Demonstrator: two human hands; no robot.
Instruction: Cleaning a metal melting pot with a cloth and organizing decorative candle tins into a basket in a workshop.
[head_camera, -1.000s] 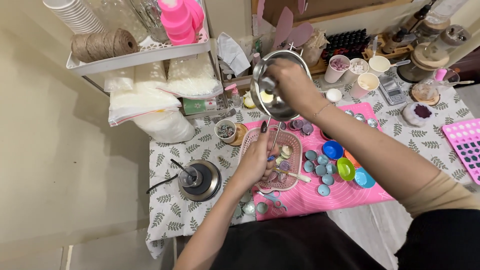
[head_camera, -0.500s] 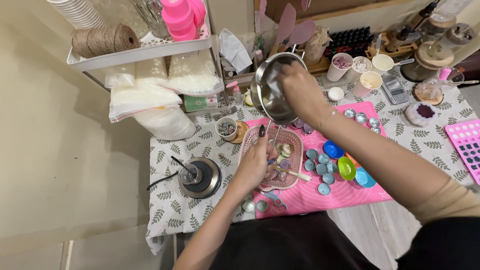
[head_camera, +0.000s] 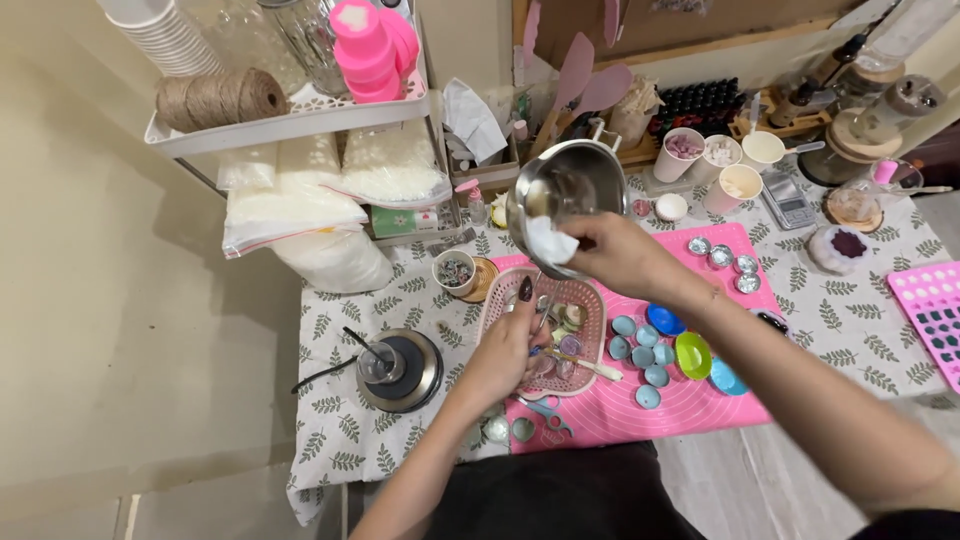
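The right hand (head_camera: 625, 258) is closed around a white cloth at the rim of a steel pouring pot (head_camera: 565, 200), holding the pot tilted above the far edge of a pink basket (head_camera: 590, 300). The left hand (head_camera: 508, 345) reaches into that basket, fingers curled among its small items; whether it grips one I cannot tell. The basket sits on a pink mat (head_camera: 690, 400) with small blue and green cups (head_camera: 655, 345) just to its right. The mat lies on a leaf-print tablecloth (head_camera: 340, 400); on the left stands a round dark burner (head_camera: 400, 370). Far left, a white shelf rack (head_camera: 290, 125) holds twine and bags, crowding that side. Cups and jars line the far edge; the near table edge meets the person's dark apron (head_camera: 560, 495).
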